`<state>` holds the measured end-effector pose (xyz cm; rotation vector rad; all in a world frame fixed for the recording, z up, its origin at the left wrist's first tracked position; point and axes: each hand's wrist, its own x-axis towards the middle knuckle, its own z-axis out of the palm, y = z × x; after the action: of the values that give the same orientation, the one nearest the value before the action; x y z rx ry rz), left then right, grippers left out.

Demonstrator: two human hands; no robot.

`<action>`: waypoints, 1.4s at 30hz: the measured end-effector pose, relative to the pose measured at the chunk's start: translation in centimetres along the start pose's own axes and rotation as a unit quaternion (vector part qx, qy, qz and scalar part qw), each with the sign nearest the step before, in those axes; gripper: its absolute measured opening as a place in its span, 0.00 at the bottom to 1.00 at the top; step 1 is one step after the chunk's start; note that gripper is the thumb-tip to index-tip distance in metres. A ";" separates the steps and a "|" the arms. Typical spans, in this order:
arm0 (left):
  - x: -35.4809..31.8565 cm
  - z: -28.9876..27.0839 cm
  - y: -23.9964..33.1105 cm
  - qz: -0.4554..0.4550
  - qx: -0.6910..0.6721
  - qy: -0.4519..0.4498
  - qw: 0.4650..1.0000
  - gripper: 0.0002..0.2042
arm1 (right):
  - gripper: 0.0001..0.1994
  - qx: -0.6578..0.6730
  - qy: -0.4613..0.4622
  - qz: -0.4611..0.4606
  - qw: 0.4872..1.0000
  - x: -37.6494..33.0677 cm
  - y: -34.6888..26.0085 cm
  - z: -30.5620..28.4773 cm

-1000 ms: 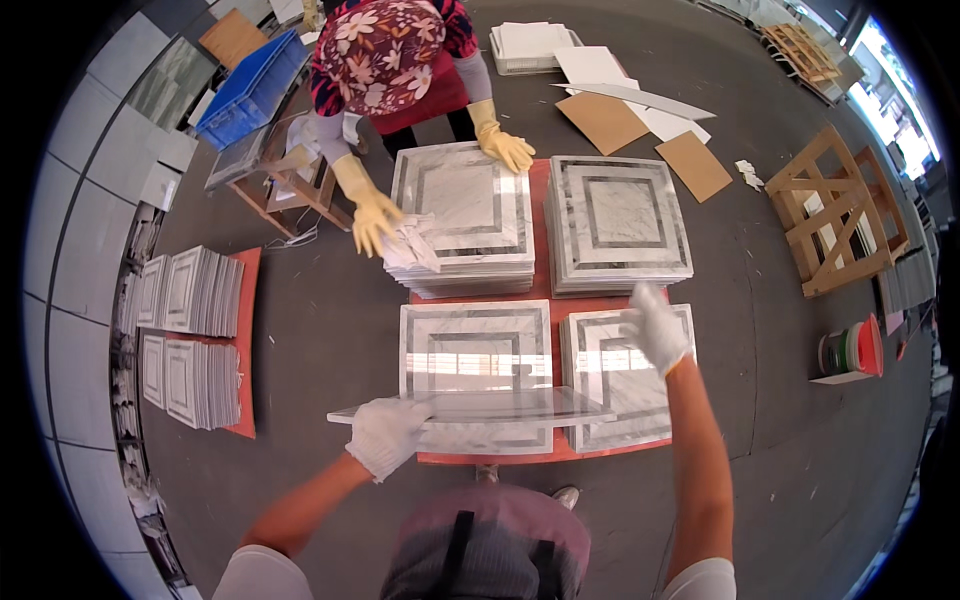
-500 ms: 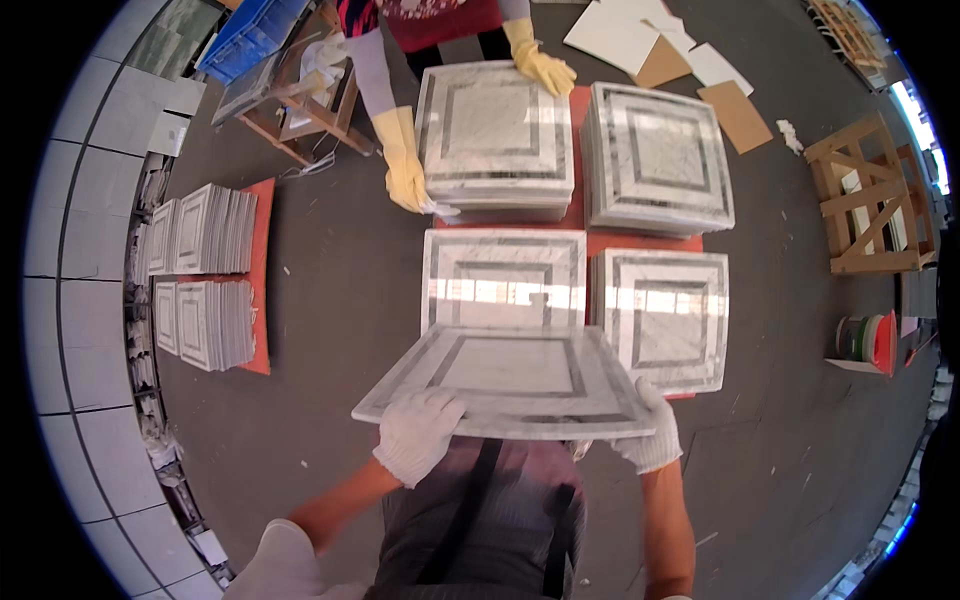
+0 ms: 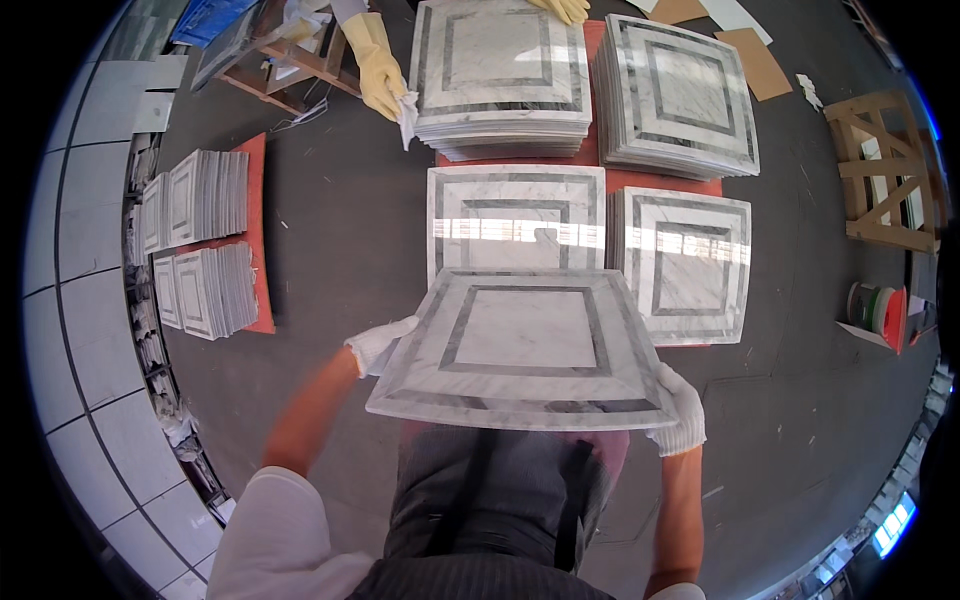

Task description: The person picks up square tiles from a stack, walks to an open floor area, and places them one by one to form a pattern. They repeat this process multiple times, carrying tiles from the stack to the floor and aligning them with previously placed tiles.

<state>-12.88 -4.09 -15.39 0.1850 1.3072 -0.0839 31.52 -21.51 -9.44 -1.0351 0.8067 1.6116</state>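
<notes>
A square marble tile (image 3: 525,335), white with grey inlaid frames, is tilted in front of my body. My left hand (image 3: 374,346), in a white knit glove, grips its left edge, with the fingers partly hidden beneath it. At the right edge, my gloved right hand (image 3: 682,410) is closed on the tile near its near corner. Just beyond, a stack of like tiles (image 3: 515,190) is partly covered by the held one. Another tile stack (image 3: 688,270) stands to its right.
Two taller tile stacks (image 3: 505,120) (image 3: 685,100) stand farther off on a red base. Across from me, a co-worker's yellow glove (image 3: 378,85) holds a white cloth (image 3: 407,120). More tiles (image 3: 205,200) stand on edge at left. A wooden crate (image 3: 885,180) is at right.
My left hand has shifted from the tile's near edge to its left side. The tile has swung slightly and sits more squarely to me. The co-worker's cloth hand has moved off the stack's corner.
</notes>
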 end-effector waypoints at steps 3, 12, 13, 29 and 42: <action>-0.4 4.3 0.8 0.025 -0.082 -0.014 0.996 0.21 | 0.19 -0.053 0.002 -0.034 0.998 -0.1 -0.2 -0.6; 2.1 1.7 -1.4 0.007 -0.169 -0.032 0.985 0.19 | 0.20 -0.083 -0.074 0.012 0.994 5.3 -1.8 -3.3; 2.3 1.5 -1.7 0.009 -0.147 0.001 0.989 0.19 | 0.20 -0.104 -0.049 0.026 0.993 5.7 -1.7 -1.7; -0.7 4.4 -5.3 0.146 -0.002 -0.003 0.989 0.18 | 0.20 -0.302 -0.028 -0.108 0.947 2.4 5.4 -14.1; -12.0 22.8 -18.2 0.362 0.409 -0.081 0.834 0.27 | 0.30 -0.169 0.042 -0.405 0.897 -23.1 18.4 -35.2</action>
<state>2.62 -26.67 0.26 1.3691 0.8848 -0.0055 24.70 -66.44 -2.46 -1.4478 0.0785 0.9879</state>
